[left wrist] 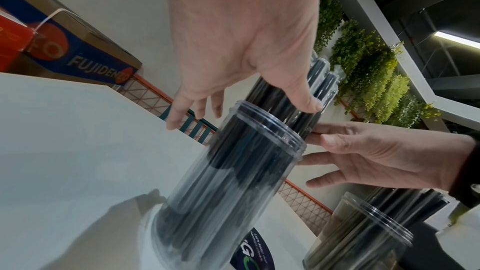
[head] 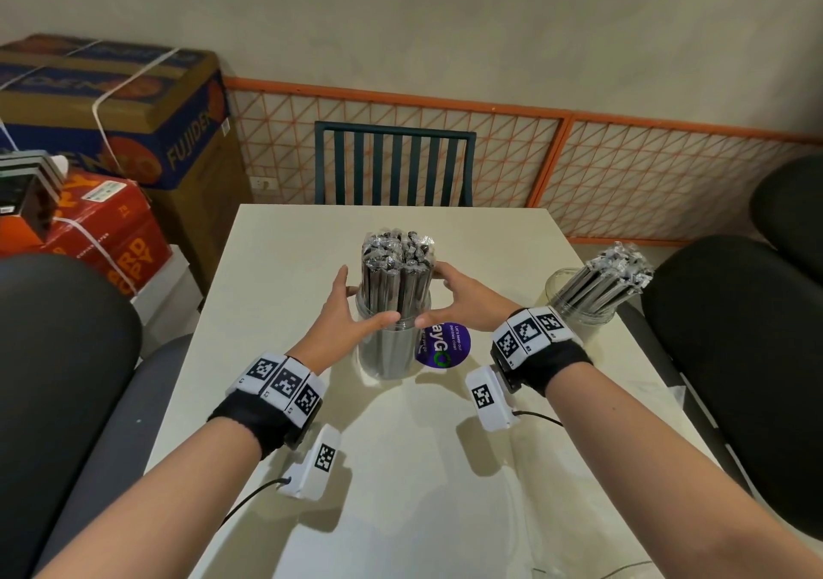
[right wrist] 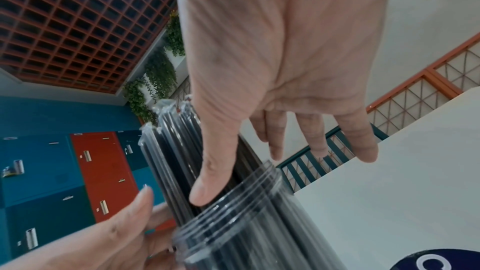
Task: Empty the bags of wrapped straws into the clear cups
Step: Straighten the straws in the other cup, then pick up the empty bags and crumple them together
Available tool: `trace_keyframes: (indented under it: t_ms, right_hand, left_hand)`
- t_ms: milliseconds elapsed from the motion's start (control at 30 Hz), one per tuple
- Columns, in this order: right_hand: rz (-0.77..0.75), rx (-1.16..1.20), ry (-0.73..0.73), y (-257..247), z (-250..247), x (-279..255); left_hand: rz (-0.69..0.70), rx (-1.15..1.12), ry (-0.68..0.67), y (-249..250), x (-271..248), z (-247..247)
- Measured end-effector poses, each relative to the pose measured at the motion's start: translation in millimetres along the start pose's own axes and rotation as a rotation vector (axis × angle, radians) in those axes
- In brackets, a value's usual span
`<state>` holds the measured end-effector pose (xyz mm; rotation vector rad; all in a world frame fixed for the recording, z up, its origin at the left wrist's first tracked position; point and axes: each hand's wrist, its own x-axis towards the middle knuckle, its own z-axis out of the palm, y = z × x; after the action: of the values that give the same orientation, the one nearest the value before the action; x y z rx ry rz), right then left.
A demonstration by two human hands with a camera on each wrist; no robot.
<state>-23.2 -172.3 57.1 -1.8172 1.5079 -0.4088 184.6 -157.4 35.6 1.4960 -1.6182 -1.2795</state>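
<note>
- The left hand is spread, fingers straight, cupping the left side of the clear cup at its rim; its thumb lies against the wrapped straws just above the rim.
- The right hand mirrors it on the right side, fingers straight and relaxed, thumb tip at the rim (neither hand curls round the cup).
- The cup stands upright at the middle of the counter, the straws bundled upright inside and rising well above the rim.
- A purple round sticker lies on the counter just right of the cup.
- A second clear cup near the right edge holds more wrapped straws, leaning right.
- A green slatted chair stands beyond the far edge.
</note>
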Motion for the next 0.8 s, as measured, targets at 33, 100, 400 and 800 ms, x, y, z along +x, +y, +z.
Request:
trace_keyframes:
  t_ms: [33,100,400,800]
  right_hand:
    - [0.013,-0.004,-0.002,1,-2,-3]
    - [0.046,0.004,-0.008,2,-6,-13]
    - [0.134,-0.005,-0.139,31,-30,-91]
    - [0.408,0.082,0.088,163,-111,-216]
  left_hand:
    - [-0.028,0.021,-0.006,-3,-2,-1]
    - [-0.09,0.086,-0.03,-8,-9,-2]
    - [-0.296,0.34,-0.426,-3,-44,39]
    - [-0.343,0.282,-0.314,36,-48,183]
